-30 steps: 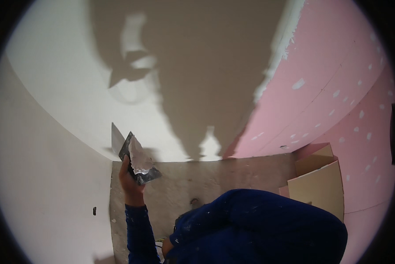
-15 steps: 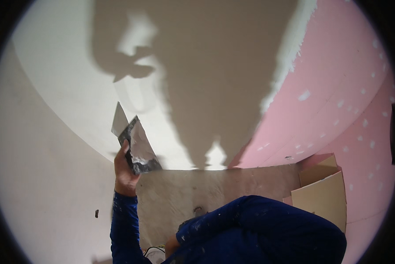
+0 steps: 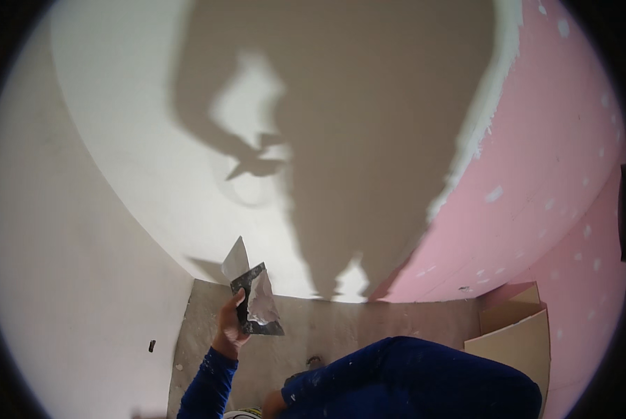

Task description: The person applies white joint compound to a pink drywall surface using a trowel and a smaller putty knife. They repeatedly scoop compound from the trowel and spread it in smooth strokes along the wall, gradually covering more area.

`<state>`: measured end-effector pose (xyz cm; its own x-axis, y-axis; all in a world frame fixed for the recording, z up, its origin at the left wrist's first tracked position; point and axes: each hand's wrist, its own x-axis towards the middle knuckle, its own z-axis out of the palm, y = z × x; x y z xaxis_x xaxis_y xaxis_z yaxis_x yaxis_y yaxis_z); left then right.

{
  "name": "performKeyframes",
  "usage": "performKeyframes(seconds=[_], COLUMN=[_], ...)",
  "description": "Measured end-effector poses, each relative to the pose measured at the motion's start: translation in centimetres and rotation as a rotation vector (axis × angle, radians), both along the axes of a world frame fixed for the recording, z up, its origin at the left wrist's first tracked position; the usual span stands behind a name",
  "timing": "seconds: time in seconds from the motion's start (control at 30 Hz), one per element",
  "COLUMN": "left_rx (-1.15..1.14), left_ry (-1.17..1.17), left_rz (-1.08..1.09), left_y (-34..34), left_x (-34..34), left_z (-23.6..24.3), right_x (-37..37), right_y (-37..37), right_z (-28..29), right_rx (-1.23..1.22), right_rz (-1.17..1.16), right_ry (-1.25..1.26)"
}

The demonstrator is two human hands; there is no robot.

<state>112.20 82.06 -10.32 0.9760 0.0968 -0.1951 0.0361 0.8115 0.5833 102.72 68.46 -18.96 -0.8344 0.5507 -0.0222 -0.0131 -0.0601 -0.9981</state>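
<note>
My left hand [image 3: 230, 327] is closed round a dark, smeared plastering trowel [image 3: 277, 328], thumb along its near edge. A thick heap of white plaster [image 3: 261, 299] lies on its face. Behind it a thin, pale, pointed blade [image 3: 236, 258] sticks up from the same grip; its handle is hidden. My right arm [image 3: 397, 370], in a paint-flecked blue sleeve, bends across my front. Only the wrist part of my right hand [image 3: 274, 403] shows low in the middle, beside a white bucket [image 3: 243, 415] cut off by the lower edge; its fingers are out of sight.
A white-coated wall [image 3: 138, 140] curves ahead and carries my large shadow. To the right stands a pink board wall [image 3: 515, 209] with white filled spots. Cut board pieces [image 3: 515, 335] lean at the right. Below lies a dusty floor [image 3: 313, 325].
My left hand has come down and to the right in the picture with the loaded trowel and the pale blade. The view has tilted, showing more floor. My right arm stays bent low.
</note>
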Motion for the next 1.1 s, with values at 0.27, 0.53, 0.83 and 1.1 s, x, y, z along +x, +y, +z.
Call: performKeyframes(seconds=[0.27, 0.53, 0.83, 1.1], left_rx=[0.021, 0.074, -0.006, 0.476], left_ry=[0.047, -0.021, -0.001, 0.046], left_rz=[0.105, 0.381, 0.622, 0.662], left_y=[-1.0, -2.7, -4.8, -9.1], left_x=[-0.9, -3.0, -2.1, 1.4], left_z=[-0.8, 0.2, -4.8, -6.5], right_x=[3.5, 7.9, 14.3, 13.9], right_y=[-2.5, -8.2, -9.7, -9.0], right_z=[2.1, 6.3, 4.6, 5.8], right_rx=[0.002, 0.14, -0.227, 0.07], right_rz=[-0.013, -0.204, -1.276, -1.844], right_ry=[-0.021, 0.019, -0.076, 0.059])
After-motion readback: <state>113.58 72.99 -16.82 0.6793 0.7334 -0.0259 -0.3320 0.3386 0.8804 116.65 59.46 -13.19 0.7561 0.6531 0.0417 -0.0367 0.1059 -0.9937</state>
